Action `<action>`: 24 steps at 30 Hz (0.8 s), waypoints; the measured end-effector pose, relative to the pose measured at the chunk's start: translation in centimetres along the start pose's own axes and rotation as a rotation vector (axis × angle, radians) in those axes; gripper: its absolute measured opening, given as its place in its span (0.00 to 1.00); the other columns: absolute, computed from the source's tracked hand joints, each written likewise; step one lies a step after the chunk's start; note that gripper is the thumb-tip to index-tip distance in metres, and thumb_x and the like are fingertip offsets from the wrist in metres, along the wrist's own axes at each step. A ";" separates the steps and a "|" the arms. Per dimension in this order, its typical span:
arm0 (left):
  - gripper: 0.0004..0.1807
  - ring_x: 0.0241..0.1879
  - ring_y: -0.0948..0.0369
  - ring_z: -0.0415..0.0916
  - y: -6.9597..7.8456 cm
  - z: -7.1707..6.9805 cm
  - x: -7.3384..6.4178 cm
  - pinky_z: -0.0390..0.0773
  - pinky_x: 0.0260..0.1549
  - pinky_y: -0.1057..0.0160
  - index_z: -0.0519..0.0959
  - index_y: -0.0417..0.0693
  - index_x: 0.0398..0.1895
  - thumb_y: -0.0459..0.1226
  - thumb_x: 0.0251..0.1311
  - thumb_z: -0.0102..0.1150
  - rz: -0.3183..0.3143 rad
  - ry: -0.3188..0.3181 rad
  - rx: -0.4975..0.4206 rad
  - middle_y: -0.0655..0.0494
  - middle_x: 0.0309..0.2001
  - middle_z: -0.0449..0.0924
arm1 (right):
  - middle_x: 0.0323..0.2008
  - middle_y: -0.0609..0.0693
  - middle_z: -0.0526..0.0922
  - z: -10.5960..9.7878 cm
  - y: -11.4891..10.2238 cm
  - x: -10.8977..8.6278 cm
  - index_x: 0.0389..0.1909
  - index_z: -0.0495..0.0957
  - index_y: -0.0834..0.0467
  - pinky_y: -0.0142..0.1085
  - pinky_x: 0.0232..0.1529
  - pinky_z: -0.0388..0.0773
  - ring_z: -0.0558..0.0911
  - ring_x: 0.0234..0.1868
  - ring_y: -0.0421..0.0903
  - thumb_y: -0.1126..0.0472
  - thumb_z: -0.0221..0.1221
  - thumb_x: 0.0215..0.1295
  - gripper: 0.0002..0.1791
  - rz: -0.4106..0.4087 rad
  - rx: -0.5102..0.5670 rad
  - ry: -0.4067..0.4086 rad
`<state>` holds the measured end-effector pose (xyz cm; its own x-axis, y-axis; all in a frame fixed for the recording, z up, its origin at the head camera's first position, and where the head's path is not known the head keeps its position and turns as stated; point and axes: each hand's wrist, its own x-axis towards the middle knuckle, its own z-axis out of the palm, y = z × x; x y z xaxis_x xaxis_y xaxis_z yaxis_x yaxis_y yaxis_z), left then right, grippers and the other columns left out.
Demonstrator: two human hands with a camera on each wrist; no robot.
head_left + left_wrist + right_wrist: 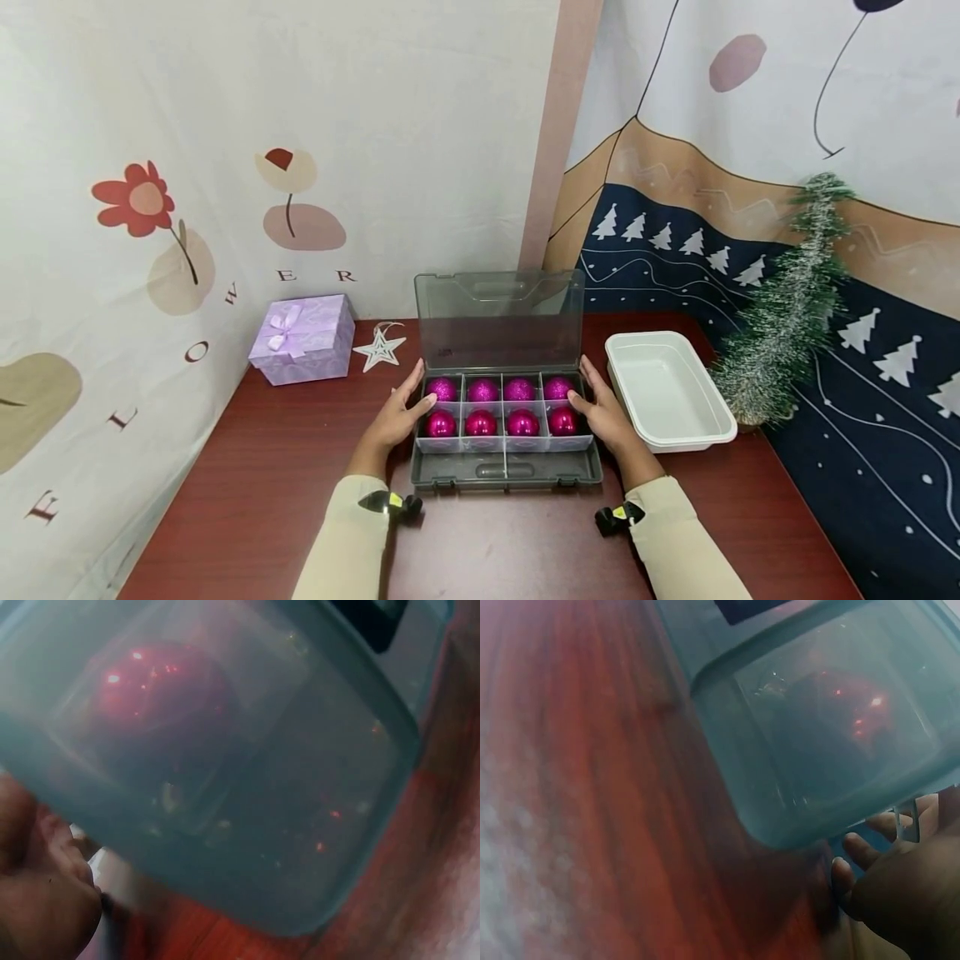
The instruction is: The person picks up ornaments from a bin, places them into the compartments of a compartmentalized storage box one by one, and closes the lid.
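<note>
A grey see-through compartment box (459, 472) has its lid (498, 321) raised at the back. Two rows of magenta Christmas baubles fill its dividers: glittery baubles (482, 390) behind, shiny baubles (481, 423) in front. The front compartments hold nothing. My left hand (395, 419) grips the box's left side, thumb over the rim and fingers along the outer wall. On the opposite side my right hand (609, 417) grips it the same way. Both wrist views look at the box's walls (300, 825) close up, with a bauble (847, 709) showing dimly through the plastic.
A white plastic tray (671, 442) stands right of the box, close to my right hand. Behind it is a small frosted Christmas tree (787, 317). At the back left sit a lilac gift box (303, 342) and a white star ornament (380, 348). Printed cloth hangs behind the table.
</note>
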<state>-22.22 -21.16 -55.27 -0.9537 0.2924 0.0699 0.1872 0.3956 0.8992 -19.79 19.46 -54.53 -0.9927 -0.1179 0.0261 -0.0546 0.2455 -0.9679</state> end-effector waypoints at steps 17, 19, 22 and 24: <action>0.48 0.88 0.36 0.45 0.0 -0.2 0.6 0.43 0.86 0.31 0.45 0.42 0.90 0.32 0.77 0.63 0.050 0.013 -0.058 0.32 0.87 0.50 | 0.90 0.64 0.45 0.2 -0.4 0.3 0.91 0.38 0.53 0.66 0.88 0.39 0.43 0.91 0.65 0.66 0.56 0.83 0.47 0.019 -0.063 0.014; 0.49 0.88 0.36 0.46 -0.1 -0.2 0.6 0.44 0.86 0.31 0.45 0.42 0.90 0.32 0.77 0.63 0.065 0.019 -0.063 0.31 0.87 0.50 | 0.89 0.65 0.47 0.3 -0.4 0.4 0.91 0.39 0.54 0.67 0.88 0.41 0.45 0.90 0.66 0.67 0.56 0.83 0.47 0.012 -0.055 0.023; 0.48 0.87 0.36 0.49 0.0 0.0 0.5 0.46 0.85 0.32 0.47 0.41 0.90 0.31 0.75 0.65 0.068 0.045 -0.060 0.30 0.86 0.53 | 0.89 0.66 0.48 0.4 -0.5 0.5 0.91 0.41 0.54 0.68 0.87 0.43 0.46 0.90 0.67 0.67 0.55 0.83 0.46 0.005 -0.058 0.030; 0.48 0.87 0.36 0.51 0.1 0.0 0.4 0.47 0.85 0.32 0.49 0.41 0.90 0.32 0.75 0.65 0.063 0.065 -0.057 0.30 0.86 0.54 | 0.89 0.66 0.49 0.4 -0.5 0.7 0.91 0.41 0.55 0.69 0.87 0.43 0.47 0.90 0.67 0.67 0.55 0.84 0.45 0.003 -0.070 0.030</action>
<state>-22.54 -21.00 -55.19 -0.9540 0.2574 0.1537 0.2357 0.3270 0.9152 -20.38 18.87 -54.13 -0.9956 -0.0883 0.0317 -0.0579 0.3123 -0.9482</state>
